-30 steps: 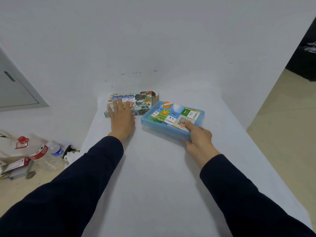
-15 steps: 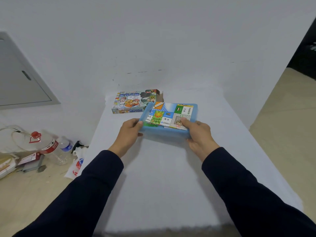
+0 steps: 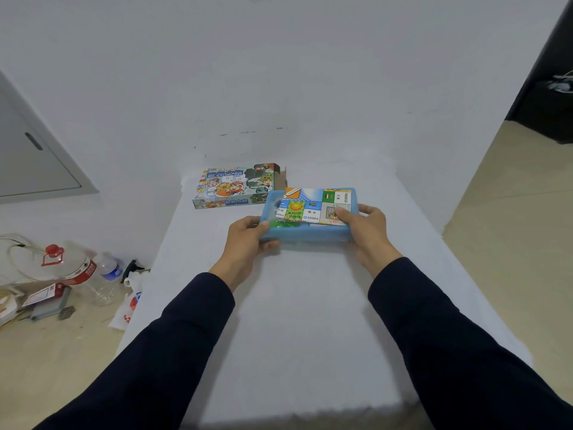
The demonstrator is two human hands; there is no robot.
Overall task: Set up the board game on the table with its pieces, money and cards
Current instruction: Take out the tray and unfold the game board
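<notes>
Gripping the blue plastic tray (image 3: 305, 234) at its two short ends, the left hand (image 3: 248, 243) curls round the left end with the thumb on top, and the right hand (image 3: 366, 231) pinches the right end, thumb pressing the folded game board (image 3: 313, 206) that lies on top. The tray's long axis runs left to right, straight ahead of both hands at the far middle of the white table (image 3: 310, 321), each hand equally near. Whether it is lifted or resting I cannot tell. Just behind it to the left lies the game box (image 3: 235, 186), its flap open. Count: one tray, one folded board, one box; pieces, money and cards are not countable, mostly hidden under the board.
</notes>
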